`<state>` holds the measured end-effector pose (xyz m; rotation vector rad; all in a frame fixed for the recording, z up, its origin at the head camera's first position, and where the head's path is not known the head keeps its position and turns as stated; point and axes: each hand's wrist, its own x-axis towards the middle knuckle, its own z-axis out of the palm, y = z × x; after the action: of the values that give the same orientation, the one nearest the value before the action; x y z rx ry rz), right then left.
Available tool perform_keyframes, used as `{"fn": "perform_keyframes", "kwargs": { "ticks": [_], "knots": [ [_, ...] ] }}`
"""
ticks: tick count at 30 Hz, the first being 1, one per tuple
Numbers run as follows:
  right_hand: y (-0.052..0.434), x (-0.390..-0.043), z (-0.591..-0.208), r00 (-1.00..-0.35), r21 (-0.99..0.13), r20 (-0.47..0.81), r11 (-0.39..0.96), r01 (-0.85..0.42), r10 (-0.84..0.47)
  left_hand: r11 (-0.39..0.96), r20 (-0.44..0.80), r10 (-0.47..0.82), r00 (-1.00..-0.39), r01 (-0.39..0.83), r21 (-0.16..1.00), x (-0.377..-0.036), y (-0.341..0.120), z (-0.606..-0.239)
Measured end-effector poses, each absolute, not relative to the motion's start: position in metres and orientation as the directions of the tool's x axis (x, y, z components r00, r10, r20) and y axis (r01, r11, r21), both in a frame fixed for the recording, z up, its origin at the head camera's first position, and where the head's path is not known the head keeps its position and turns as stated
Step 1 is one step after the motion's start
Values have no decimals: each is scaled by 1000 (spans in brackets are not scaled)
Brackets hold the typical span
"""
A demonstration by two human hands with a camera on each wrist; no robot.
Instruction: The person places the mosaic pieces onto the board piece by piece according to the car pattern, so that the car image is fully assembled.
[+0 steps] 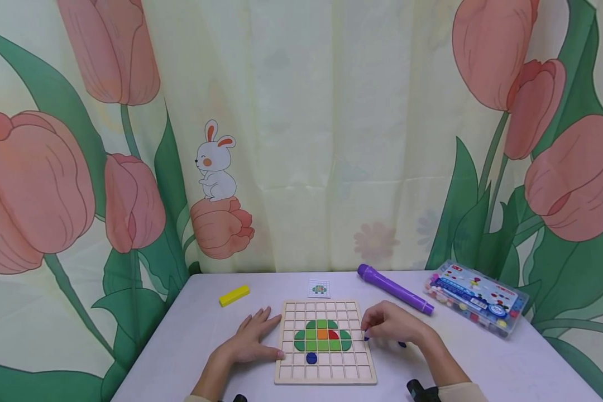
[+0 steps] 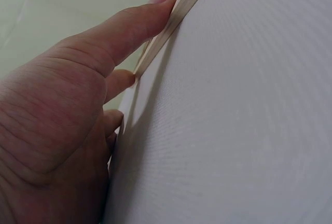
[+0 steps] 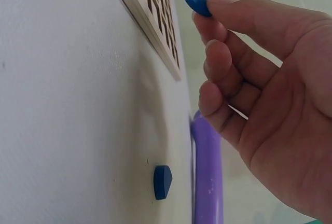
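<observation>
Beside the board's point(image 1: 325, 379) right edge — right hand point(image 1: 394, 324), blue piece point(image 3: 197, 1) pinched.

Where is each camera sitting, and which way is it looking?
Head: up on the head, looking down at the table, grid board, both hands.
Left wrist: beside the left hand, whose fingers touch the board's edge.
Right wrist: beside the right hand pinching a blue piece.
Shared: board and purple pen.
</observation>
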<state>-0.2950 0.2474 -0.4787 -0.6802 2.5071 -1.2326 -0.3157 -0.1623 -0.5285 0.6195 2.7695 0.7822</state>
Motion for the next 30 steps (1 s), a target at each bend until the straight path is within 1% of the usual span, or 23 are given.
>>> {"fn": "perform_keyframes", "kwargs": {
  "ticks": [9, 16, 24, 30],
  "knots": [
    [235, -294, -479, -846, -800, 25, 497, -337, -533, 770, -72, 446, -892, 341, 540, -317, -162, -529],
    [219, -293, -482, -857, -807, 18, 499, -316, -515, 774, -85, 438, -895, 327, 543, -318, -163, -530],
    [201, -290, -485, -829, -813, 51, 460, -358, -556, 771, -80, 445, -892, 336, 541, -317, -162, -529],
    [190, -286, -485, -821, -798, 28, 482, -361, -570, 776, -84, 439, -895, 330, 537, -319, -163, -530]
  ]
}}
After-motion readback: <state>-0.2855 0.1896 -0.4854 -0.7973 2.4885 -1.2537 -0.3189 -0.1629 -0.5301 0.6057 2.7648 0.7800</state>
